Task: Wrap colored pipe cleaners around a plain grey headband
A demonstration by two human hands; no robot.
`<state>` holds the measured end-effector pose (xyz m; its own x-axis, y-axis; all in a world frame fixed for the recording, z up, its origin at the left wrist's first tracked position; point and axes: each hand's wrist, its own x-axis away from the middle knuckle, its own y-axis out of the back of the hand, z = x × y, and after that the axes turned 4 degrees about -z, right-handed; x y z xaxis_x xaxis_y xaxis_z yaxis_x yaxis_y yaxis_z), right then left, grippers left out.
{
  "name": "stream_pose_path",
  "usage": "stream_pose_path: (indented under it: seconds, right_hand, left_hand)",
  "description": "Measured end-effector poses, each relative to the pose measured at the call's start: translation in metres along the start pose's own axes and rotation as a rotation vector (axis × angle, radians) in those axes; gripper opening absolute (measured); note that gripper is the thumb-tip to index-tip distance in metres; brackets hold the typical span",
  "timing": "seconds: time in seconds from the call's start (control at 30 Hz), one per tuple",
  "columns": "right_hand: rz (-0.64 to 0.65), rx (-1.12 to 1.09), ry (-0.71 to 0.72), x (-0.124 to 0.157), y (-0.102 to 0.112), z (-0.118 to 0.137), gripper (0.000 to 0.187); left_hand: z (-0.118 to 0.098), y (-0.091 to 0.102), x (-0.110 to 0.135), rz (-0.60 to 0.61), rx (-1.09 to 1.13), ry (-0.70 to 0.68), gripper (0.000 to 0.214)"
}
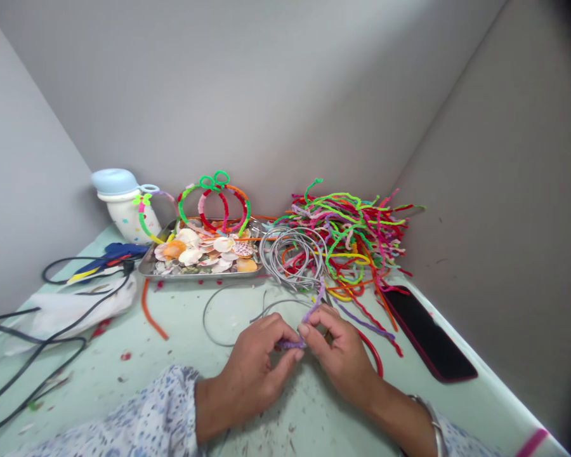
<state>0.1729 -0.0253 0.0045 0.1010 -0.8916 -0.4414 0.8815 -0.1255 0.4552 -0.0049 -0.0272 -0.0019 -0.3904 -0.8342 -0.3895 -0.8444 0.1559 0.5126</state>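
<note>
A purple pipe cleaner (315, 306) is pinched between my two hands over the front middle of the table. My left hand (250, 363) grips its lower part between thumb and forefinger, and a short purple piece shows there. With thumb and fingertips, my right hand (341, 352) holds it close by, while the free end sticks up and away. The fingertips of both hands nearly meet. Just beyond them lies a coil of grey wire (265, 257), with loose wire loops nearer my left hand. A red curved piece (374, 353) shows beside my right hand.
A metal tray (200, 277) of shells stands at the back, with pipe-cleaner hoops (201, 202) above it. Behind it on the left is a white bottle (128, 212). Colourful pipe cleaners (356, 228) heap up at the right back. A phone (431, 336) lies right; black cables (47, 343) lie left.
</note>
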Motion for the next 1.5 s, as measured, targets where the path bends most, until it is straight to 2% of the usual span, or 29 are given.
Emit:
stream_pose_path:
  seconds: [0.5, 0.77, 1.33, 1.5]
  right_hand:
    - [0.024, -0.009, -0.064, -0.001, 0.000, -0.001, 0.022]
    - [0.040, -0.057, -0.089, 0.001, 0.000, -0.001, 0.026]
    - [-0.017, -0.142, -0.063, 0.002, 0.000, -0.011, 0.027]
    - [-0.007, -0.161, 0.001, 0.002, 0.002, -0.011, 0.022]
  left_hand:
    - [0.002, -0.002, 0.001, -0.035, 0.012, 0.004, 0.005]
    - [0.001, -0.001, 0.001, -0.045, 0.043, -0.066, 0.011]
    - [0.000, 0.000, 0.000, -0.118, 0.075, -0.053, 0.012]
    - [-0.004, 0.004, -0.002, -0.204, -0.002, -0.076, 0.012]
